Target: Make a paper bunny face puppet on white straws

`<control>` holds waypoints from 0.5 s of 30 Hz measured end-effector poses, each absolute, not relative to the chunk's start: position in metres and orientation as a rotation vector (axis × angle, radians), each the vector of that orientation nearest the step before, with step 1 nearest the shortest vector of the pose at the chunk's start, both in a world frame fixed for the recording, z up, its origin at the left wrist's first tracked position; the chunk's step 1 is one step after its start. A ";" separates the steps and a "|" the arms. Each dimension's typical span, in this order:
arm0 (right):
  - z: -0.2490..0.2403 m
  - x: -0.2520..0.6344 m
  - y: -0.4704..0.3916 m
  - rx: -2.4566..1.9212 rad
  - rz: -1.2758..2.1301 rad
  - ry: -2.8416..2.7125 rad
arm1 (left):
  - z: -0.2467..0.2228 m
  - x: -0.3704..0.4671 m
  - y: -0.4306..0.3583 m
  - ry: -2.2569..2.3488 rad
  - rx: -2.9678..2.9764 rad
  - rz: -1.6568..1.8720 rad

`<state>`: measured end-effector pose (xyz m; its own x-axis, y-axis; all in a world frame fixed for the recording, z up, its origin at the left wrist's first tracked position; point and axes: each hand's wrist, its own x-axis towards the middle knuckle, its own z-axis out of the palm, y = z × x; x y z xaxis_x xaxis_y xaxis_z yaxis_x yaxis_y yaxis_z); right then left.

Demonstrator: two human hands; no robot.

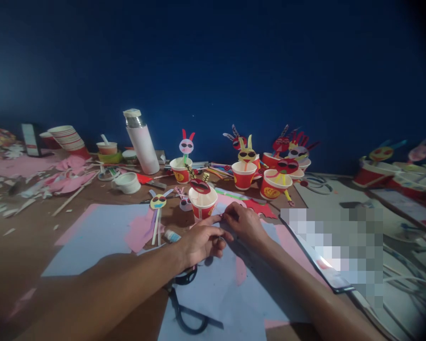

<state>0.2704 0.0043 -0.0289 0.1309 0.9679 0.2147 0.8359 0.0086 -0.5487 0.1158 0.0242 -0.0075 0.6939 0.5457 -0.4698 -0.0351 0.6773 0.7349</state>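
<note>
My left hand (pixel 204 244) is over the white paper (pixel 216 293), its index finger stretched out and the other fingers loosely bent. My right hand (pixel 246 223) is closed in a pinch at that index fingertip; a tiny dark spot shows there, too small to name. Just behind my fingers stands a red and white paper cup (pixel 203 203) with a red paper face (pixel 200 186) wearing dark glasses and feelers. Scissors (pixel 191 327) with black handles lie below my left wrist. A small bottle (pixel 172 236) lies left of the hand, near a yellow paper face (pixel 158 201) on strips.
More decorated paper cups (pixel 244 175) stand along the back and far right. A white thermos (pixel 142 142) rises at back left, near stacked cups (pixel 67 139) and pink paper scraps (pixel 71 173). A tablet-like device (pixel 315 255), partly blurred out, lies beside my right forearm.
</note>
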 end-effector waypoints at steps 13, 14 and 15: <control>-0.029 0.270 0.001 -1.817 0.353 -1.735 | -0.008 0.115 0.025 0.746 0.772 0.359; -0.028 0.270 0.001 -1.820 0.358 -1.735 | -0.008 0.115 0.025 0.744 0.771 0.357; -0.028 0.270 0.001 -1.822 0.363 -1.735 | -0.008 0.115 0.025 0.743 0.771 0.356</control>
<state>0.2702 0.0010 -0.0280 0.1125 0.9737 0.1982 0.8127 0.0247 -0.5822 0.1154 0.0255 -0.0080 0.6952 0.5421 -0.4720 -0.0278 0.6764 0.7360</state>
